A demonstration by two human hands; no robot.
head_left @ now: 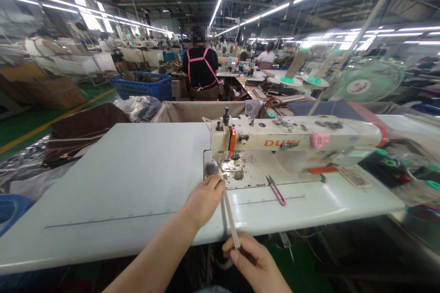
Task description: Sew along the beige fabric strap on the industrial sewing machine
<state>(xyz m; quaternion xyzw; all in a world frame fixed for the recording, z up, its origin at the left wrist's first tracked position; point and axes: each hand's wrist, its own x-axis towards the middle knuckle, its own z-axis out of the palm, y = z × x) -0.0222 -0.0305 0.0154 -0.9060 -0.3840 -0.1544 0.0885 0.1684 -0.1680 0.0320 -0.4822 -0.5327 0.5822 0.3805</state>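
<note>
A narrow beige strip (pixel 229 213) runs from the needle area of a white sewing machine (pixel 292 139) down over the table's front edge. My left hand (pixel 207 197) presses the strip near the presser foot, its fingers bent and close together. Below the front edge, my right hand (pixel 252 256) pinches the strip's near end between thumb and fingers. A darker band lies alongside the strip on the tabletop. To the right of the strip, pink-handled thread snips (pixel 276 191) lie on the table, blades pointing away. The needle tip is too small to make out.
The pale sewing table (pixel 137 178) carries a printed ruler line. A dark brown bag (pixel 85 128) and plastic wrapping are at the left. Behind the machine stand a cloth-lined bin (pixel 192 112), a blue crate (pixel 142 88), thread cones and a green fan (pixel 371 80). A co-worker (pixel 201 66) sits ahead.
</note>
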